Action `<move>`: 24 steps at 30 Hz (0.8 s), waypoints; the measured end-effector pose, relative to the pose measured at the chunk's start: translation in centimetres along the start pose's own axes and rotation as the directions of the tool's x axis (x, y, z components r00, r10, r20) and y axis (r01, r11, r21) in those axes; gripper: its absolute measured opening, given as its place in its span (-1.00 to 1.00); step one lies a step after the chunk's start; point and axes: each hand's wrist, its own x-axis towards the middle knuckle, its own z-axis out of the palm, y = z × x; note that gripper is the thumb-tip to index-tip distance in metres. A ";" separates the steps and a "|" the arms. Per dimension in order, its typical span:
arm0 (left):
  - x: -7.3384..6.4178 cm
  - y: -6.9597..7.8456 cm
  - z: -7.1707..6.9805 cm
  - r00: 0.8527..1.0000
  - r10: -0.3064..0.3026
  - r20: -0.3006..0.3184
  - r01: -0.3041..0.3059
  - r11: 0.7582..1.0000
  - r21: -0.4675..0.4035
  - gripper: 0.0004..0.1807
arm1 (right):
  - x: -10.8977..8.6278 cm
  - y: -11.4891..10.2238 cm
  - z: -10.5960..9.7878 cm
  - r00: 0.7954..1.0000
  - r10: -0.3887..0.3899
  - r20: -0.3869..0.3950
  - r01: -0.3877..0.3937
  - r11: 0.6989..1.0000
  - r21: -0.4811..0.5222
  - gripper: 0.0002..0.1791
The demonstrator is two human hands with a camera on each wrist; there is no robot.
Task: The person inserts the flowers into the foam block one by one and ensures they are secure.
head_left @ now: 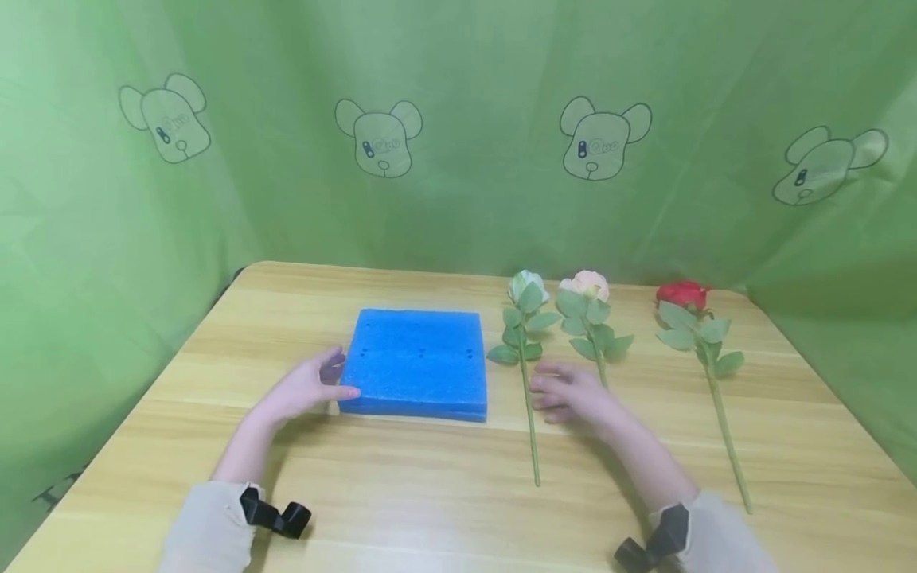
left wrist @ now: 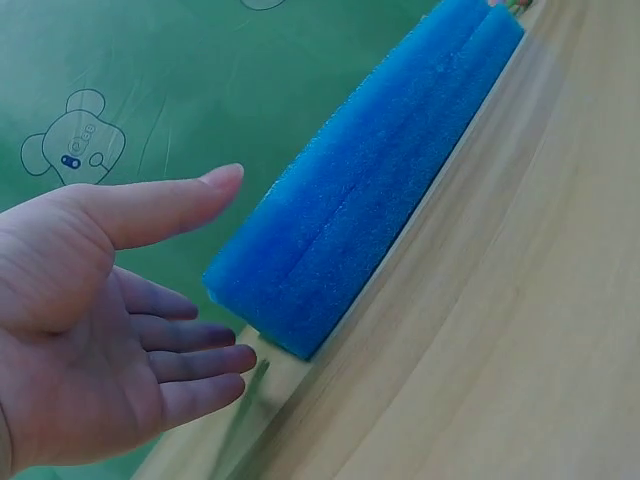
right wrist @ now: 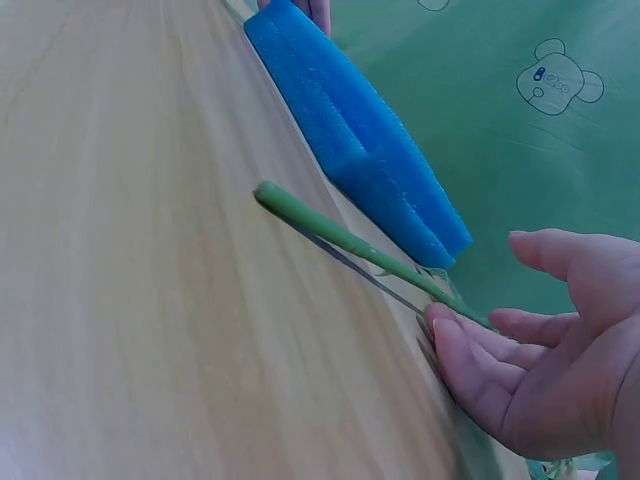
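Observation:
A blue foam block [head_left: 415,370] with small holes in its top lies on the wooden table. My left hand [head_left: 301,390] is at its left side, fingers loosely extended; in the left wrist view the thumb [left wrist: 190,205] stands apart from the fingers. To the right of the block lies an artificial pale bluish-white rose [head_left: 528,285] with a green stem. My right hand [head_left: 576,394] is beside that stem, its fingertips close to it and its thumb [right wrist: 550,252] raised away, fingers slightly bent. A pink artificial rose [head_left: 591,285] lies partly behind the right hand.
Farther right lies a red artificial rose [head_left: 682,295], its stem pointing toward the near edge. A green curtain [head_left: 458,215] with bear-head outlines hangs behind the table [head_left: 423,493]. Black wrist mounts [head_left: 275,513] sit at both sleeves.

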 end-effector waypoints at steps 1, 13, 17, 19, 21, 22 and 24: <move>0.0 0.0 0.0 1.000 0.005 0.002 -0.005 1.000 -0.005 0.00 | 0.0 0.1 0.1 1.000 0.014 0.006 -0.014 1.000 0.009 -0.30; 0.1 -0.1 0.4 1.000 0.009 0.015 -0.008 1.000 -0.029 -0.02 | 0.5 -0.3 1.7 0.992 0.118 -0.037 -0.120 0.992 -0.044 -0.28; 0.2 -0.1 0.2 1.000 -0.001 0.018 0.002 1.000 -0.029 -0.02 | 0.8 -0.6 2.4 0.988 0.142 -0.066 -0.146 0.988 -0.053 -0.28; 0.2 -0.1 0.2 1.000 -0.002 0.022 0.003 1.000 -0.029 -0.01 | 0.9 -0.6 2.6 0.985 0.154 -0.079 -0.158 0.986 -0.051 -0.30; 0.2 -0.2 0.2 1.000 -0.009 0.021 0.009 0.999 -0.035 -0.01 | 1.0 -0.6 2.6 0.983 0.163 -0.088 -0.168 0.984 -0.057 -0.33; 0.2 -0.2 0.2 1.000 -0.007 0.023 0.008 0.999 -0.036 -0.01 | 1.0 -0.5 2.6 0.982 0.168 -0.091 -0.174 0.982 -0.067 -0.34; 0.1 -0.3 0.3 1.000 -0.001 0.026 0.002 0.999 -0.034 -0.01 | 1.1 -0.3 2.5 0.980 0.174 -0.093 -0.181 0.981 -0.071 -0.38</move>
